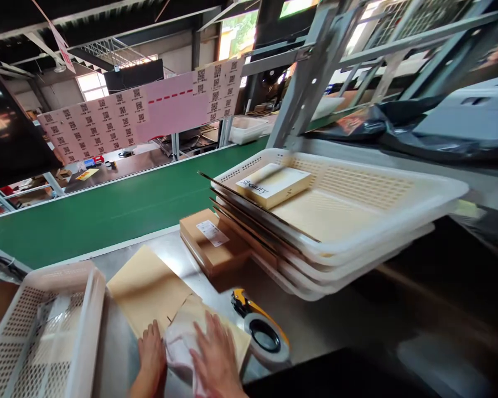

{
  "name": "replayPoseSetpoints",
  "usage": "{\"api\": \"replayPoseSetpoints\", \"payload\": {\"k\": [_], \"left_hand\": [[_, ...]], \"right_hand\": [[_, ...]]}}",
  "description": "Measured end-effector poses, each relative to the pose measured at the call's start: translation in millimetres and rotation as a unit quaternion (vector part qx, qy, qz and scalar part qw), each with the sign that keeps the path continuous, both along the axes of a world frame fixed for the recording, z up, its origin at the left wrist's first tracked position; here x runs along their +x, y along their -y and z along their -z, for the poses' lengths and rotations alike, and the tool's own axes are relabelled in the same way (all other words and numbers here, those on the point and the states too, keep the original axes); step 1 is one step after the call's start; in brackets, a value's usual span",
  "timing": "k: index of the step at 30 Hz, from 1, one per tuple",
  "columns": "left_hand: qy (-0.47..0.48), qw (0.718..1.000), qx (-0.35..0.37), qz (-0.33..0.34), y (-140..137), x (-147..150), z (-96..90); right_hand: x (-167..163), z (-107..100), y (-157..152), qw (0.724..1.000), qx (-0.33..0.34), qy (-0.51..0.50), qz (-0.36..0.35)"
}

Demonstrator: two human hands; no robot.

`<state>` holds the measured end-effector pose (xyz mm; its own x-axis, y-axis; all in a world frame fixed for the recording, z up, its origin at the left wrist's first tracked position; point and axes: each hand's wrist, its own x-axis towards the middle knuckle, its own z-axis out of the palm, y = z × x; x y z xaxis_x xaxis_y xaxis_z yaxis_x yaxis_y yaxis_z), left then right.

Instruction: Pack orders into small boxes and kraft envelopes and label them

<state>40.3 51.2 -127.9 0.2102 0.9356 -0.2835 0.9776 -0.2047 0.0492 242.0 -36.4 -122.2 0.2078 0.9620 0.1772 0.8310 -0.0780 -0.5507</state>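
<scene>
A tan kraft-paper sheet or envelope (147, 287) lies on the metal worktop. My left hand (151, 354) rests at its near edge, fingers close together and lightly bent on the paper. Beside it, my right hand (216, 351) lies palm down with fingers spread, blurred by motion. Under that palm is a pale pinkish, soft-looking item (178, 344), partly covered, so its kind is unclear. More tan paper (241, 341) shows beneath and to the right of it. Close to the right hand sits a yellow tape dispenser (284, 334) with a wide roll of tape.
A perforated white basket (95, 309) holding plastic-wrapped items stands at left. At right, stacked white baskets (435, 190) carry a pale yellow box (280, 179) on top. A labelled cardboard box (211, 243) sits beside the stack. Behind runs a green conveyor belt (120, 204).
</scene>
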Motion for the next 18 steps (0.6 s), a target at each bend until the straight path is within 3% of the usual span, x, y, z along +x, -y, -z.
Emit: {"api": "replayPoseSetpoints", "payload": {"k": [3, 5, 7, 13, 18], "left_hand": [[0.017, 1.000, -0.015, 0.001, -10, -4, -5.0], [0.035, 0.999, -0.021, 0.008, -15, -5, -8.8], [0.047, 0.998, -0.018, 0.023, -19, -4, -13.3], [0.019, 0.997, -0.031, 0.066, -35, 2, -39.2], [0.005, 0.998, -0.056, 0.032, -53, -13, -60.5]], "right_hand": [[-14, -4, -34, 0.970, -0.092, 0.034, -0.224], [-19, 0, -49, 0.950, -0.131, 0.030, -0.283], [-23, 8, -57, 0.943, -0.122, 0.037, -0.309], [-48, 32, -88, 0.956, -0.104, 0.031, -0.271], [-69, 39, -128, 0.976, -0.069, -0.015, -0.207]]}}
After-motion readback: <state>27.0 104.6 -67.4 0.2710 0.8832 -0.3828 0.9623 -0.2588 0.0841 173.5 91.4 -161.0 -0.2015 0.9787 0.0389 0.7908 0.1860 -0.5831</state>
